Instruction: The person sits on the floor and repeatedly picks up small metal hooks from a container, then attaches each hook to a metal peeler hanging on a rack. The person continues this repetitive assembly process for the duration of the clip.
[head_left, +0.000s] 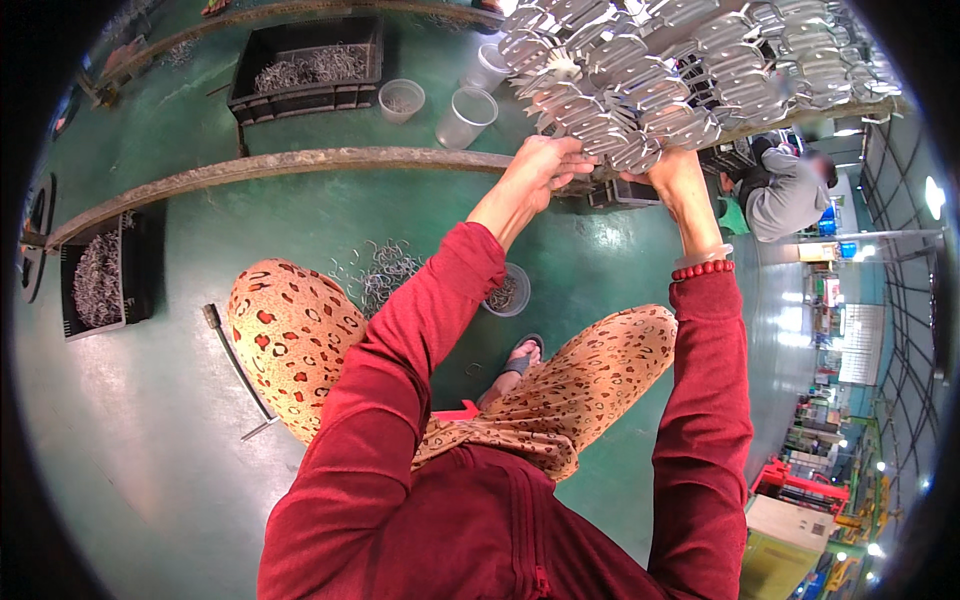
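Note:
A big hanging cluster of shiny metal loop-shaped parts (680, 70) fills the top of the view. My left hand (545, 165) reaches up to its lower edge, fingers pinched on one of the metal parts (600, 140). Close beside it, my right hand (675, 175) grips the underside of the cluster at a dark part of the rack. Both arms wear red sleeves; a red bead bracelet (703, 269) sits on my right wrist. I sit with patterned trousers over a green floor.
Loose metal hooks (375, 275) lie on the floor beside a small cup of hooks (508, 292). Two black crates of hooks (310, 70) (100, 280), clear plastic cups (465, 115), a curved rail (280, 165) and a metal rod (240, 370) surround me. Another person (785, 195) crouches at right.

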